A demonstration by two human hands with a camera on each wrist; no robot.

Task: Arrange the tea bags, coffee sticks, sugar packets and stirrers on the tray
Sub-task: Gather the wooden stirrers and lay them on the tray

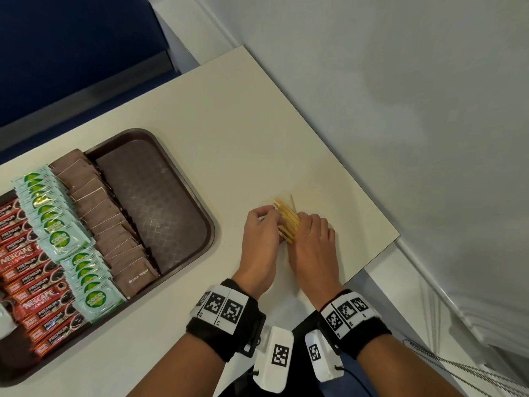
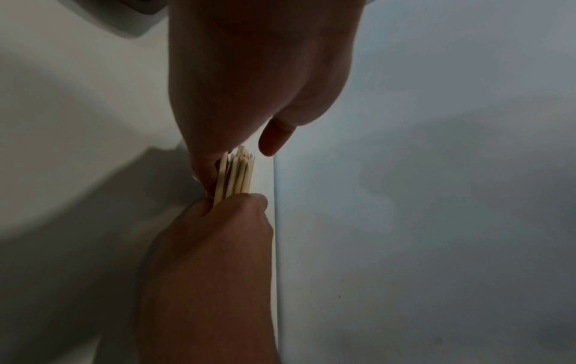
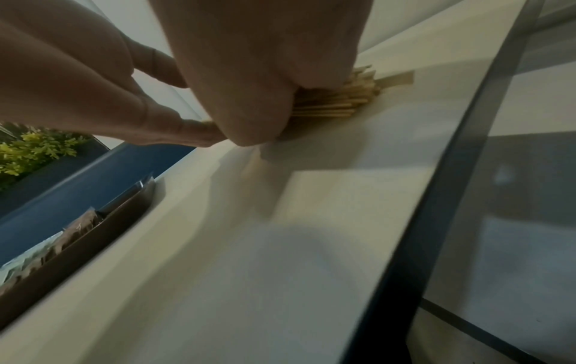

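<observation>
A bundle of wooden stirrers [image 1: 287, 220] lies on the white table [image 1: 243, 138], right of the tray. My left hand [image 1: 266, 222] grips the bundle from the left and my right hand [image 1: 310, 227] from the right, fingers curled onto it. In the right wrist view the stirrers [image 3: 336, 98] stick out past my right hand [image 3: 258, 74], and one stirrer [image 3: 396, 78] lies slightly apart. The brown tray [image 1: 183, 213] holds rows of red coffee sticks [image 1: 25, 270], green tea bags [image 1: 63, 236] and brown sugar packets [image 1: 114, 230]. Its right strip is bare.
The table's right edge [image 1: 372, 253] runs close to my right hand, with grey floor [image 1: 415, 124] beyond it. A dark blue surface [image 1: 71, 53] lies behind the table. A white object [image 1: 4, 319] pokes in at the left border.
</observation>
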